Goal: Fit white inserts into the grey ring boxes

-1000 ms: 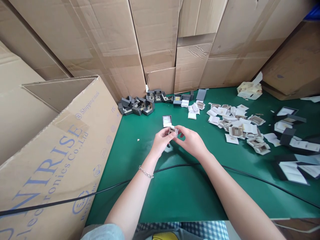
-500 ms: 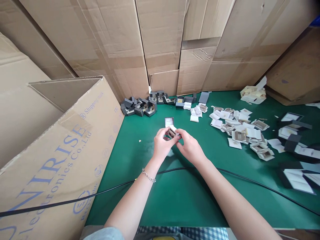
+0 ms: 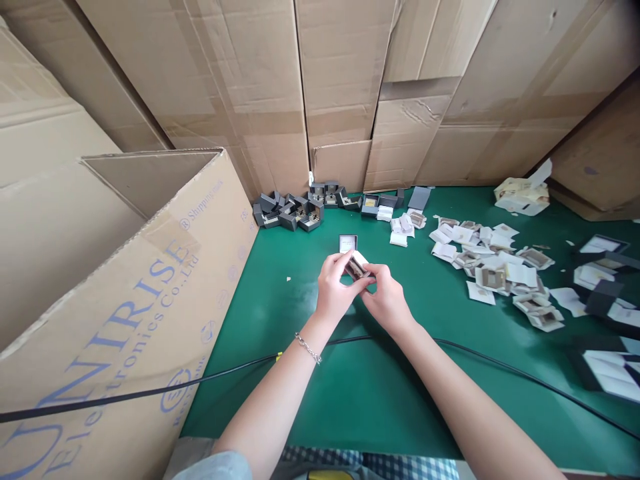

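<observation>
Between my two hands is a small paper-covered box insert (image 3: 357, 265), with a white flap and a brownish hollow middle. My left hand (image 3: 336, 285) grips its left side, fingers curled around it. On the opposite side my right hand (image 3: 387, 293) pinches the insert's edge, and the fingertips of both hands nearly meet. Just beyond them stands an open dark jewelry box (image 3: 348, 243), its lid raised with a white lining; the hands partly hide its lower part. A chain bracelet (image 3: 308, 348) circles my left wrist.
Several open dark boxes (image 3: 290, 212) cluster along the back. White and brown inserts (image 3: 493, 267) lie scattered on the right, near more dark boxes (image 3: 607, 297). A large carton (image 3: 200, 267) stands at the left. A black cable (image 3: 480, 357) crosses the green table (image 3: 360, 407).
The insert is tilted more upright, and its white flap shows more. Both hands still hold it. The whole view has shifted slightly, so things appear further right.
</observation>
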`<action>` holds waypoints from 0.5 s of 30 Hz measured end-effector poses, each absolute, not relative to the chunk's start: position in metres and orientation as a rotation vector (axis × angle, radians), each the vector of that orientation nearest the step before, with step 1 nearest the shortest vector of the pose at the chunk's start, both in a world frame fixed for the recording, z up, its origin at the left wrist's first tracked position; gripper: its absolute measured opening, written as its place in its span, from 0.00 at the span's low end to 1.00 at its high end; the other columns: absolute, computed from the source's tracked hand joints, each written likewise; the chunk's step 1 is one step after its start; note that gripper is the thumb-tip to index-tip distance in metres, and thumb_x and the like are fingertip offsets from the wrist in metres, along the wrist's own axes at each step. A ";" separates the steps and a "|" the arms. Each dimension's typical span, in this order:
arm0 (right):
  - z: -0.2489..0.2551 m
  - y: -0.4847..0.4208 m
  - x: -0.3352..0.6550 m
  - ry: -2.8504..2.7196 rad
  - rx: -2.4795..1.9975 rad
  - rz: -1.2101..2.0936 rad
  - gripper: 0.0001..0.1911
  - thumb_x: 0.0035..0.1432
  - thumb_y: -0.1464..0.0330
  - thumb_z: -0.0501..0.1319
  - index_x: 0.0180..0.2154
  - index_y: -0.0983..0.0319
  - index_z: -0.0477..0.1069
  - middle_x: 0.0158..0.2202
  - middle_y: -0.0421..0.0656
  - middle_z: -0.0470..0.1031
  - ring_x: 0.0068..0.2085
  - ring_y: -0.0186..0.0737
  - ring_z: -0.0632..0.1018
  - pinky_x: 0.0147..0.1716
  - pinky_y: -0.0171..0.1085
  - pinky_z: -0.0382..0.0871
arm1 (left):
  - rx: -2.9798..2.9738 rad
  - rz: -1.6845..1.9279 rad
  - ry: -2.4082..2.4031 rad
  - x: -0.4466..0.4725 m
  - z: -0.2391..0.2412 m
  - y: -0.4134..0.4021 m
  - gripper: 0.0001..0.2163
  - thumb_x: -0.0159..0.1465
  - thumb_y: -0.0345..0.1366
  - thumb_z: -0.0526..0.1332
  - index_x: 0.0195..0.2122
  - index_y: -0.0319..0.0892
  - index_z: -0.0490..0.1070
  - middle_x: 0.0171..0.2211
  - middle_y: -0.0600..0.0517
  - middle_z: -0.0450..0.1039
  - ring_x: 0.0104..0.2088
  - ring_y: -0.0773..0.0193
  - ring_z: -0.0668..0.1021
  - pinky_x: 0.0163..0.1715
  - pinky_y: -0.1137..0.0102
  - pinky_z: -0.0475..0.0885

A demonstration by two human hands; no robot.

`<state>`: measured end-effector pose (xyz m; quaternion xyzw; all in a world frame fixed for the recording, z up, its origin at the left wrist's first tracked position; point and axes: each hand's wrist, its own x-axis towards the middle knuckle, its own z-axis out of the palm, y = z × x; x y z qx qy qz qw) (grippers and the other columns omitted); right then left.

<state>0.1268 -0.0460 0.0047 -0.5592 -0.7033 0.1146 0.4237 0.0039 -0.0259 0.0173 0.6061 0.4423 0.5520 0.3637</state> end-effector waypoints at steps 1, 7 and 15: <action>0.005 -0.046 0.127 -1.764 -1.404 0.289 0.17 0.50 0.69 0.53 0.44 0.60 0.62 0.42 0.48 0.74 0.39 0.45 0.77 0.34 0.41 0.73 | 1.555 1.431 1.133 0.004 0.018 -0.026 0.22 0.49 0.41 0.68 0.47 0.48 0.71 0.44 0.47 0.68 0.44 0.56 0.72 0.45 0.65 0.70; 0.015 -0.047 0.128 -1.852 -1.311 0.183 0.18 0.57 0.68 0.53 0.50 0.58 0.63 0.42 0.46 0.72 0.42 0.43 0.75 0.38 0.40 0.72 | 1.367 1.359 1.055 0.002 0.023 -0.020 0.19 0.50 0.41 0.67 0.43 0.44 0.74 0.41 0.48 0.70 0.40 0.61 0.73 0.36 0.70 0.70; 0.029 -0.048 0.130 -1.910 -1.190 0.102 0.27 0.56 0.62 0.60 0.57 0.56 0.60 0.52 0.49 0.66 0.51 0.50 0.68 0.49 0.50 0.66 | 0.713 0.979 0.642 -0.011 0.019 -0.011 0.22 0.48 0.51 0.67 0.35 0.36 0.73 0.25 0.53 0.68 0.25 0.73 0.70 0.22 0.78 0.63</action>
